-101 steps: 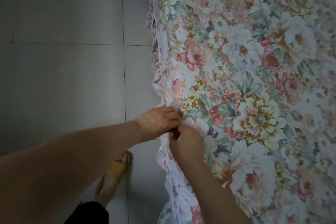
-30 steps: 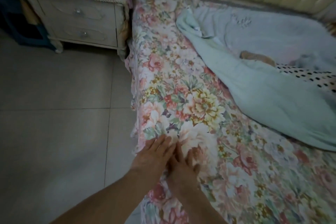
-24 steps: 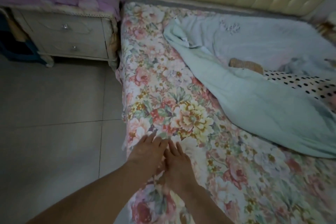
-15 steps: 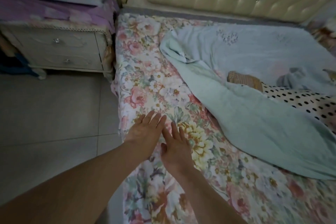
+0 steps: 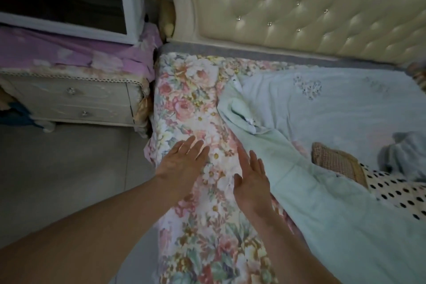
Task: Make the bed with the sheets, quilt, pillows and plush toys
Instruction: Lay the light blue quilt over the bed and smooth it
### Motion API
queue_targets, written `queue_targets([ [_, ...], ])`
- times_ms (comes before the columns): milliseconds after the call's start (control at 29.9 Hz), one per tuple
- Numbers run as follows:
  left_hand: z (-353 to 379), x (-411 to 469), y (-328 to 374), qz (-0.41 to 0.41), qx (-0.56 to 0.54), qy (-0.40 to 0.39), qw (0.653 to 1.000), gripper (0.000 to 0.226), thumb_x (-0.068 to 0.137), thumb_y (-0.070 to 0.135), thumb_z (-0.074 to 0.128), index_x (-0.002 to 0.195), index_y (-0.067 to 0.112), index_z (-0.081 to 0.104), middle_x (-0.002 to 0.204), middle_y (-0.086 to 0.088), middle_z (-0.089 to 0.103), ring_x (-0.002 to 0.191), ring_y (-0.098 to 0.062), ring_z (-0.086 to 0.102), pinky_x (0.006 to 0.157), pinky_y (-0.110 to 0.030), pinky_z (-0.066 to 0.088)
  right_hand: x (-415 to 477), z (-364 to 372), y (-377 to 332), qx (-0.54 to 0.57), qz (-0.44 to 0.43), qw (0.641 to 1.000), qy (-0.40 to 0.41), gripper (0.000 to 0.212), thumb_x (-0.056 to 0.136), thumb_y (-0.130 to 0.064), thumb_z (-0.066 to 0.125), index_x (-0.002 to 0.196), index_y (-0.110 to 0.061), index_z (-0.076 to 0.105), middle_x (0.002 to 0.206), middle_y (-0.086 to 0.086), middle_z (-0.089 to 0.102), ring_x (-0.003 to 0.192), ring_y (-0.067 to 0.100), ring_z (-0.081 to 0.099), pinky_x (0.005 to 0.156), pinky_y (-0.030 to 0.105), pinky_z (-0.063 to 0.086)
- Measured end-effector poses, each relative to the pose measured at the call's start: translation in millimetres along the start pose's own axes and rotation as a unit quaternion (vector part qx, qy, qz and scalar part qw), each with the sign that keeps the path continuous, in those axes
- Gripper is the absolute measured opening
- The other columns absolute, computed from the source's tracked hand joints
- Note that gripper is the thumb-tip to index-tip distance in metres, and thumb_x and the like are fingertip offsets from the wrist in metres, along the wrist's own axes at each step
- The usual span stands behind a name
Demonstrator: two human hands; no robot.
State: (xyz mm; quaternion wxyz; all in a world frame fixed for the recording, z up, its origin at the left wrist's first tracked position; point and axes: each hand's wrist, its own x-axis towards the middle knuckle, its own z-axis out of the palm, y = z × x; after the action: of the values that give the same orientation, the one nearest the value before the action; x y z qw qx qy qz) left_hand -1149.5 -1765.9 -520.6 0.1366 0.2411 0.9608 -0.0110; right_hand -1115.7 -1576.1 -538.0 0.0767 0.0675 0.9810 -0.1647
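Nearest to you, your two bare forearms reach forward over the floral sheet (image 5: pixel 207 249), which covers the bed's left side and hangs over its edge towards the tiled floor (image 5: pixel 69 168). Your left hand (image 5: pixel 184 161) lies palm down on the sheet close to that edge, released, its fingers straight and a little spread, gripping nothing. Your right hand (image 5: pixel 252 180) is also slack and flat, its fingers straight and held together, resting on the sheet just beside the near edge of the quilt (image 5: pixel 322 203). You cannot tell from here whether its fingers touch the quilt.

The quilt is pale mint green and lies rumpled across the middle and right of the bed, running diagonally from near the head of the bed down to the lower right, with one corner folded over on itself. On it, further right, a brown woven item (image 5: pixel 334 161) pokes out, with a polka-dot fabric (image 5: pixel 396 193) just beside it and a grey fuzzy thing (image 5: pixel 405 154) beyond that.

Further off on the left, a pale nightstand (image 5: pixel 73 101) with two drawers stands against the bed, draped with a purple cloth (image 5: pixel 69 53). At the far end the cream tufted headboard (image 5: pixel 299 7) rises behind the mattress.
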Motion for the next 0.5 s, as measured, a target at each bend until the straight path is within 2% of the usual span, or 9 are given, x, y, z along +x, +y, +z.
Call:
queue_targets([
  [100,-17,40,-8,0.004,-0.001,-0.002,1.000,0.074,0.098,0.010,0.037,0.153,0.013,-0.012,0.162,-0.007,-0.015,0.148,-0.027,-0.017,0.121,-0.041,-0.003,42,-13,13,-0.004,0.004,1.000,0.004,0.068,0.100,-0.020,0.043,0.154,-0.037,0.004,0.163,0.000,0.006,0.149,0.022,0.009,0.114,0.041,0.031],
  [167,-24,76,-15,0.012,0.002,0.013,1.000,0.077,0.097,0.007,0.039,0.154,0.014,-0.012,0.162,-0.005,-0.015,0.148,-0.026,-0.018,0.122,-0.040,-0.003,80,-20,23,0.001,0.014,1.000,0.015,0.065,0.101,-0.020,0.042,0.154,-0.035,0.008,0.161,0.001,0.015,0.147,0.021,0.021,0.111,0.038,0.035],
  [301,-32,129,-22,0.000,-0.012,0.034,0.999,0.079,0.093,0.000,0.039,0.154,0.013,-0.009,0.162,-0.007,-0.010,0.148,-0.027,-0.014,0.122,-0.039,0.001,137,-24,36,-0.021,-0.004,0.999,0.049,0.062,0.097,-0.014,0.045,0.153,-0.029,0.023,0.144,0.003,0.044,0.120,0.026,0.053,0.095,0.039,0.048],
  [368,-31,151,-20,0.006,-0.027,0.027,0.999,0.079,0.093,0.000,0.040,0.154,0.013,-0.009,0.162,-0.007,-0.009,0.149,-0.026,-0.013,0.122,-0.037,0.001,164,-26,43,-0.052,0.001,0.998,0.041,0.061,0.096,-0.014,0.048,0.151,-0.027,0.027,0.138,0.003,0.050,0.118,0.025,0.054,0.096,0.037,0.047],
  [502,-15,206,-16,0.017,-0.057,0.032,0.998,0.075,0.094,0.000,0.039,0.155,0.011,-0.003,0.163,-0.007,-0.002,0.150,-0.026,-0.007,0.122,-0.037,0.007,224,-24,57,-0.077,0.027,0.997,0.005,0.058,0.097,-0.015,0.045,0.152,-0.021,0.026,0.141,0.006,0.047,0.125,0.027,0.048,0.103,0.036,0.040],
])
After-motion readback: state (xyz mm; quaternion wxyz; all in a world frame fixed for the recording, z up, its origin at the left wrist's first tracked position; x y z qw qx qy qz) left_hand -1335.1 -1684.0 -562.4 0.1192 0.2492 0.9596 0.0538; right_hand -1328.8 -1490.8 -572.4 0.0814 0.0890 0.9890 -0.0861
